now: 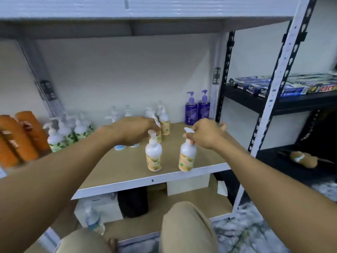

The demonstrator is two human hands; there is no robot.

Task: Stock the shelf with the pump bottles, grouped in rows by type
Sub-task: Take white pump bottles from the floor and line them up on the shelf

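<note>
My left hand [135, 133] curls round the left bottle's [153, 156] pump; my right hand [206, 135] pinches the right bottle's [187, 157] pump. Both stand upright at the shelf's [127, 170] near edge.

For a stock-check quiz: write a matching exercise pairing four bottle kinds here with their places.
1 purple pump bottles
2 orange plastic bottles
3 yellow-labelled white pump bottle
4 clear plastic water bottle

A far left of the brown shelf board
B on the level below
C back right corner
D near the front edge, gripped by the right hand

Pairs: 1-C, 2-A, 3-D, 4-B
</note>
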